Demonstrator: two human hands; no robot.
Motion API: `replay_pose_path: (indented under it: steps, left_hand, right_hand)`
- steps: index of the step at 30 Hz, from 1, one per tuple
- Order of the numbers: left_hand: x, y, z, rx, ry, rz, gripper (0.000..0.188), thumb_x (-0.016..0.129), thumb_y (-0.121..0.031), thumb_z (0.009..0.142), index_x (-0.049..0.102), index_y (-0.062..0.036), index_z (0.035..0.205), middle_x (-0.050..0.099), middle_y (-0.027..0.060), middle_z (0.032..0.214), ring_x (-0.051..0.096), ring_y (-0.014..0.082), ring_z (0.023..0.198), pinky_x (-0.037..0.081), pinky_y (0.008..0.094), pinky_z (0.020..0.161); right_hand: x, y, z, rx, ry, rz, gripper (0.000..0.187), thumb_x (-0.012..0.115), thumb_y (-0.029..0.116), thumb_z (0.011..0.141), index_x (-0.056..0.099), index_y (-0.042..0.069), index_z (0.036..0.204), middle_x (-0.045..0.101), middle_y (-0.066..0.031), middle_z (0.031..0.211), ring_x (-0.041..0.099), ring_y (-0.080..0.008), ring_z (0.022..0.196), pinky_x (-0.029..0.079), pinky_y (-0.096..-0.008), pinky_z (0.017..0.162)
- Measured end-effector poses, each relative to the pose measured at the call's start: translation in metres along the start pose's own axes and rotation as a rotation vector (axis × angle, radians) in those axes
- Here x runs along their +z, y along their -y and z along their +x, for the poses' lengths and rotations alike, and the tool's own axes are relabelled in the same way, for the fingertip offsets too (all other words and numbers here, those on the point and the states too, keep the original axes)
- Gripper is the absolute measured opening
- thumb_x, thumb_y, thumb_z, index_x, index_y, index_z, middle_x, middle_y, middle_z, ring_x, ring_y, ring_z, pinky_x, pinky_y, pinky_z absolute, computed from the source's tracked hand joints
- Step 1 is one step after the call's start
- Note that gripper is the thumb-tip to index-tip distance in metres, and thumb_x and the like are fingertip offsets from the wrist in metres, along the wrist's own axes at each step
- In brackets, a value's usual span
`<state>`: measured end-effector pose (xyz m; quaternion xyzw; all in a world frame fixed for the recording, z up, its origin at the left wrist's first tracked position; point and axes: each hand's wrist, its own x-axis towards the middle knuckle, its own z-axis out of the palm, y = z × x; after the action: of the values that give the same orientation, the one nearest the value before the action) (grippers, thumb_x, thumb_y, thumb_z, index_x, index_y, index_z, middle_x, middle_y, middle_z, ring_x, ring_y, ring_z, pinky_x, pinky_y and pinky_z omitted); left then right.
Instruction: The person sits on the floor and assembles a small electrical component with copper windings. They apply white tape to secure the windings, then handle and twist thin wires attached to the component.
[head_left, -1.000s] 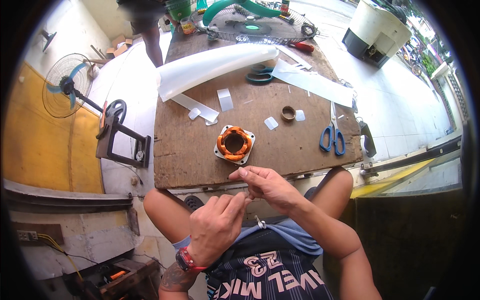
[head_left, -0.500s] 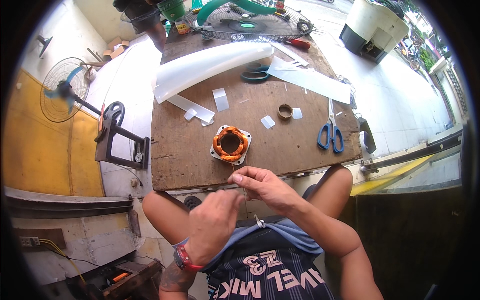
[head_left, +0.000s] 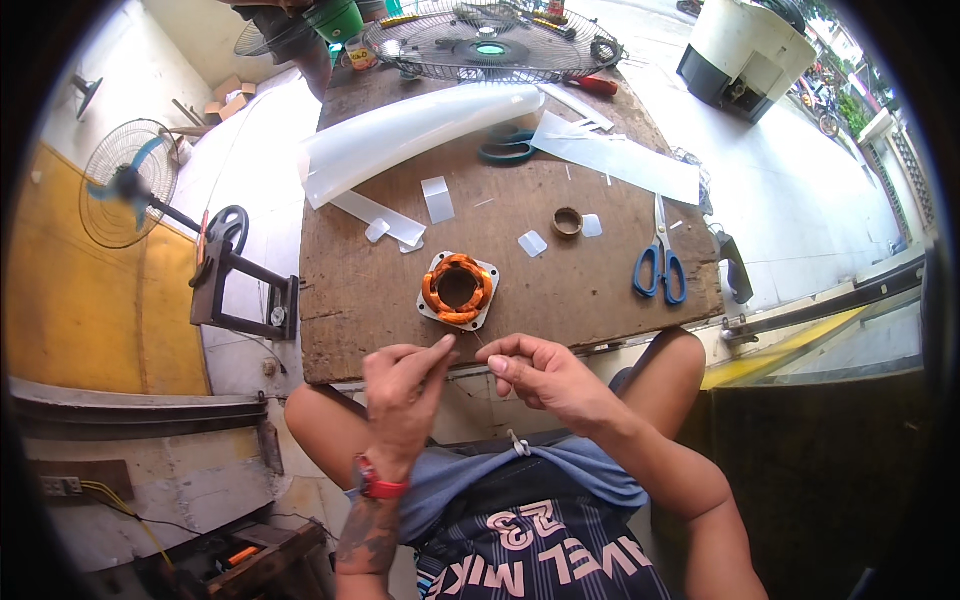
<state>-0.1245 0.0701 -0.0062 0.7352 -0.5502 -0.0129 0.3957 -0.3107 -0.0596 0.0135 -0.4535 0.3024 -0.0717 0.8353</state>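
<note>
A motor stator [head_left: 484,317] with orange copper windings [head_left: 431,292] sits on the wooden table [head_left: 590,290] near its front edge. Just below it my right hand [head_left: 545,375] is closed, thumb and forefinger pinched on a thin copper wire that leads from the stator. To its left, my left hand [head_left: 405,390] is closed too, its fingertips pressed together beside the stator's near corner. Whatever it pinches is too fine to make out. The hands are apart from each other.
Blue-handled scissors [head_left: 647,270] lie at right, beside a brown tape roll [head_left: 567,223] and small plastic pieces [head_left: 438,200]. Further back are a curled plastic sheet [head_left: 420,140], a flat sheet [head_left: 620,160], other scissors [head_left: 508,150] and a fan grille [head_left: 490,48]. Another person [head_left: 290,35] stands back left.
My left hand has moved up and forward toward the stator, away from my lap. My right hand has shifted slightly right. At the back, the green fan blade no longer shows over the grille.
</note>
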Motion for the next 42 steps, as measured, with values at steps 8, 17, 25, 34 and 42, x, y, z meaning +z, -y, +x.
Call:
replay_pose_path:
  steps: [8,17,25,34,42]
  left_hand:
    - [-0.034,-0.017,0.032,0.137,0.104,0.082,0.016,0.08,-0.026,0.092,0.08,-0.0132,0.102,0.069,0.0086,0.11,0.062,0.0274,0.102,0.041,0.041,0.094]
    - [-0.024,-0.038,0.018,-0.261,0.319,-0.413,0.019,0.072,-0.02,0.1,0.074,-0.002,0.098,0.057,0.0097,0.098,0.054,0.0244,0.1,0.044,0.0367,0.091]
    - [-0.027,-0.032,-0.005,-0.428,0.349,-0.52,0.03,0.071,-0.026,0.103,0.075,0.0011,0.114,0.072,0.017,0.112,0.07,0.026,0.098,0.055,0.0374,0.089]
    - [-0.003,-0.019,0.017,-0.568,0.319,-0.738,0.02,0.064,-0.013,0.106,0.074,0.0012,0.117,0.075,0.0037,0.088,0.068,0.0066,0.08,0.054,0.0245,0.072]
    - [-0.005,-0.026,-0.008,-0.508,0.341,-0.655,0.017,0.064,-0.011,0.106,0.073,0.0002,0.115,0.074,0.0048,0.085,0.069,0.0086,0.078,0.055,0.0263,0.07]
  right_hand:
    - [0.022,-0.018,-0.007,-0.185,-0.196,-0.515,0.023,0.064,0.021,0.109,0.071,0.003,0.121,0.072,-0.002,0.092,0.064,-0.005,0.079,0.052,-0.0254,0.07]
    - [0.013,-0.025,0.005,-0.157,-0.082,-0.107,0.025,0.061,0.029,0.11,0.066,0.006,0.118,0.076,-0.0044,0.12,0.065,-0.0101,0.095,0.052,-0.0287,0.084]
    - [0.012,-0.013,0.001,-0.389,-0.194,-0.612,0.015,0.072,0.024,0.102,0.072,0.01,0.107,0.074,-0.0041,0.105,0.063,-0.0153,0.096,0.047,-0.0302,0.09]
    - [0.012,-0.005,0.005,-0.701,-0.418,-0.965,0.011,0.073,0.014,0.1,0.073,0.008,0.109,0.065,-0.0049,0.079,0.06,-0.0151,0.067,0.044,-0.0302,0.06]
    - [0.008,0.002,0.015,-0.31,-0.109,-0.333,0.013,0.066,0.015,0.105,0.069,0.007,0.114,0.065,0.0028,0.097,0.06,-0.0128,0.088,0.05,-0.0316,0.08]
